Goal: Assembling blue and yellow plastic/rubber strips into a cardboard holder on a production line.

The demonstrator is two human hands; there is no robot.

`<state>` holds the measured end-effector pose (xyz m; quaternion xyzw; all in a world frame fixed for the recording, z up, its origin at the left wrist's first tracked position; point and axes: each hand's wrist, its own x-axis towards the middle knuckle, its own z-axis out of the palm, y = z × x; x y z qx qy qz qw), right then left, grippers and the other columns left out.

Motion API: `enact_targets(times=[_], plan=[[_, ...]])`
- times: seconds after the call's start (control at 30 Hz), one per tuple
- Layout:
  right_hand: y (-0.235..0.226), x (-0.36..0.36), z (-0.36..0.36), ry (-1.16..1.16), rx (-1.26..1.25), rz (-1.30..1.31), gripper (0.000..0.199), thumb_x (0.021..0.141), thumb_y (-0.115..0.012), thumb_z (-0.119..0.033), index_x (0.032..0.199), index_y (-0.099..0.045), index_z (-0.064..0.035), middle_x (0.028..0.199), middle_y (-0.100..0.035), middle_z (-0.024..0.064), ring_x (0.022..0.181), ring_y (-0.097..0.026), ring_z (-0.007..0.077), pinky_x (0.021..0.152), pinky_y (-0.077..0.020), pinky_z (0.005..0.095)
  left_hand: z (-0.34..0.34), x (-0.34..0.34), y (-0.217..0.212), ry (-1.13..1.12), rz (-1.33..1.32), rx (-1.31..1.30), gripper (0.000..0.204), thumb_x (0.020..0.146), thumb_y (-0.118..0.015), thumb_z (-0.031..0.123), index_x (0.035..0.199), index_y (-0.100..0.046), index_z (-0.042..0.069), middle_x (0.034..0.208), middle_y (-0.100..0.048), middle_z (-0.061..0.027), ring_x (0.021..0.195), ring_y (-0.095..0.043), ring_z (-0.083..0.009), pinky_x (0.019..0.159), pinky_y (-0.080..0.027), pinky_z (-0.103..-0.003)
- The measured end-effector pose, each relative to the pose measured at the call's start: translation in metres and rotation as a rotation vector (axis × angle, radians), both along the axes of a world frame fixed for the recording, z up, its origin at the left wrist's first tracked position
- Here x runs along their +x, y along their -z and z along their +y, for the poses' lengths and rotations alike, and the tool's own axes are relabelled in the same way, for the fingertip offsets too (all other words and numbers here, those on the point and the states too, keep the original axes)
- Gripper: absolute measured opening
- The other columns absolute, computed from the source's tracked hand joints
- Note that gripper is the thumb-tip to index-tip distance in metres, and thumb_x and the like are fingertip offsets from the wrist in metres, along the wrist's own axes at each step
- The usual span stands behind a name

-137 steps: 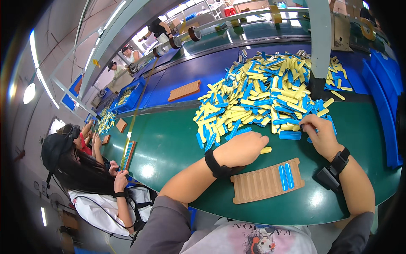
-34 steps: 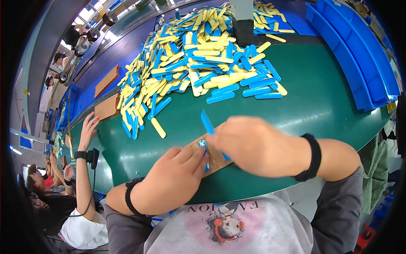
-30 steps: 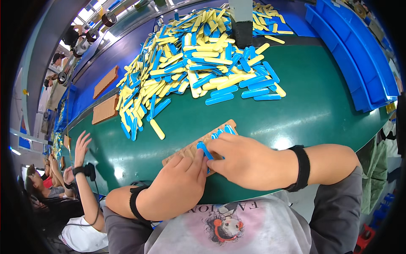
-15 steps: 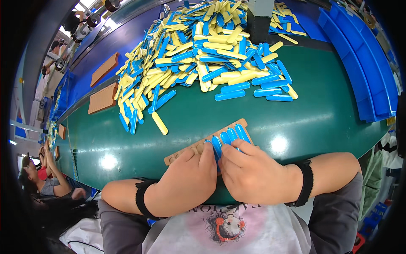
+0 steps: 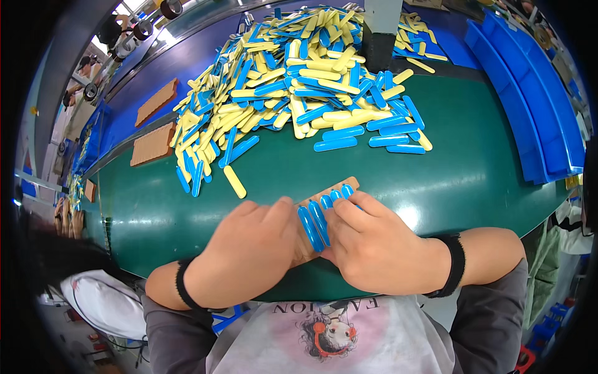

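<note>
A tan slotted board (image 5: 353,181) lies tilted near the front edge of the green table, with several blue round-ended strips (image 5: 310,229) side by side in its slots. My right hand (image 5: 383,246) grips the board's right side, its fingertips bent over the strips there. My left hand (image 5: 243,252), slightly blurred, is curled over the board's left part and hides it. Its fingertips are turned away, so anything between them stays hidden. Beyond the hands spreads a large heap of loose blue and yellow strips (image 5: 280,93).
Two tan ridged boards (image 5: 152,144) lie at the left beside the heap. Blue bins (image 5: 529,106) line the right side. A grey post (image 5: 381,31) rises behind the heap. Another person's hands (image 5: 67,218) show at the far left edge.
My left hand has shifted left and now covers the board's left slots. The leftmost blue strip, mostly covered before, shows at full length. The person at far left has mostly left view.
</note>
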<state>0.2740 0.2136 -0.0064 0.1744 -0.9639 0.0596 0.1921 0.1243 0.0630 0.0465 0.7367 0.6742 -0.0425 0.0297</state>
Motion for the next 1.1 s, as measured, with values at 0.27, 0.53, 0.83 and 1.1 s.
enact_targets(times=[0.27,0.53,0.83,1.1], plan=[[0.004,-0.002,-0.005,0.027,0.031,-0.019,0.017,0.063,-0.062,-0.019,0.061,-0.068,-0.0035,0.067,-0.06,0.0113,0.08,-0.048,0.0266,0.077,-0.0392,0.0379,-0.011,-0.053,0.009,-0.151,-0.002,-0.022,0.039,0.071,-0.059,-0.001,0.11,-0.06,0.0,0.113,-0.061,-0.0129,0.09,-0.059,-0.0286,0.08,-0.047,-0.037],[0.013,-0.054,0.074,0.12,-0.05,0.082,0.007,0.069,-0.061,-0.012,0.072,-0.06,-0.0061,0.08,-0.058,0.0088,0.082,-0.053,0.025,0.076,-0.0457,0.0347,-0.026,-0.09,0.05,-0.18,-0.071,0.277,0.03,0.07,-0.062,-0.003,0.1,-0.065,0.002,0.105,-0.064,-0.0086,0.095,-0.059,-0.0265,0.083,-0.049,-0.037],[0.023,-0.058,0.1,0.237,-0.363,-0.035,0.005,0.079,-0.064,-0.003,0.083,-0.066,-0.001,0.08,-0.061,0.0117,0.079,-0.06,0.0304,0.072,-0.0496,0.0394,-0.026,-0.097,0.049,-0.192,-0.196,0.257,0.017,0.073,-0.067,-0.003,0.088,-0.061,0.003,0.091,-0.061,-0.0107,0.087,-0.058,-0.0306,0.077,-0.048,-0.04],[-0.004,-0.04,0.031,-0.129,-0.423,0.067,0.02,0.067,-0.066,-0.003,0.086,-0.06,-0.003,0.084,-0.061,0.0103,0.081,-0.059,0.0287,0.069,-0.05,0.0371,-0.033,-0.098,0.037,-0.235,-0.323,0.215,0.015,0.072,-0.067,-0.002,0.083,-0.059,0.004,0.085,-0.057,-0.0095,0.081,-0.055,-0.0307,0.073,-0.046,-0.037]])
